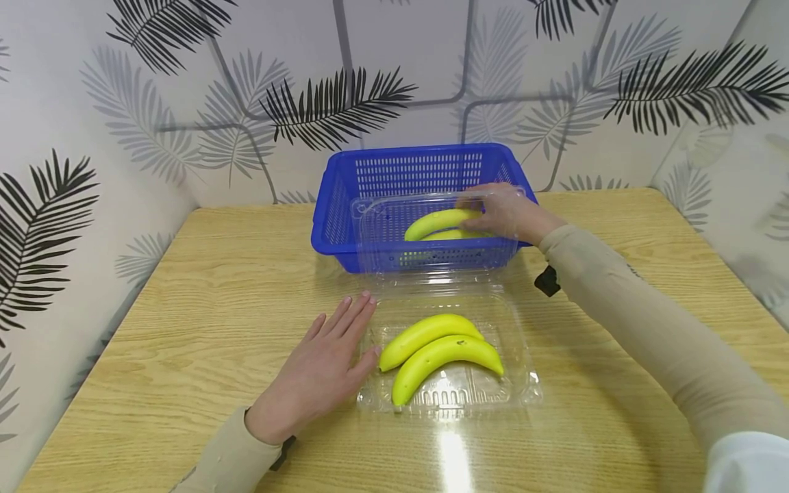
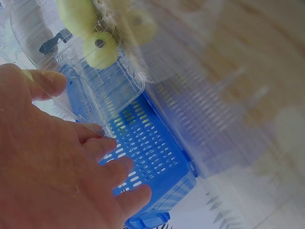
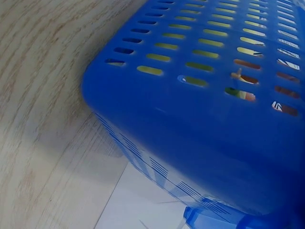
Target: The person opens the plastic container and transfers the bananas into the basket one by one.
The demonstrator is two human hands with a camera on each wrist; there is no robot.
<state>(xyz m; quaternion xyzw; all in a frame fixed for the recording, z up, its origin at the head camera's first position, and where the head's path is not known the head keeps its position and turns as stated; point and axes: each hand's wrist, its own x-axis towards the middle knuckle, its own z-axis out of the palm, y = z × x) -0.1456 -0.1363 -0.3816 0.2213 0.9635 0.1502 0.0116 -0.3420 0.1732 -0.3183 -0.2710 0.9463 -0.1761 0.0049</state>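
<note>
Reaches with right hand into blue basket, behind raised clear lid, and bends fingers and thumb around the right end of the upper banana; through the plastic, cannot tell firmness of grip. Leaves 1 lower banana just beneath in the same basket. Judge the step in hand as most likely taking hold of fruit in the basket, with 2 more, a rear banana and a front banana, lying side by side in the clear tray. Spreads left hand nearly flat at the tray's left edge, with fingers straight and grasping nothing; seems to steady the plastic. For the next move, probably needs a secure hold, then a lift above the basket rim and, if bound for the tray, a path around or over the lid. Count the lid as main obstacle: rises from the tray's far side and overlaps the basket front in the head view; cannot tell whether touching. In the right wrist view, shows mostly basket, with yellow only through slots. Note wood-grain table underneath, leaf-patterned wall behind.
</note>
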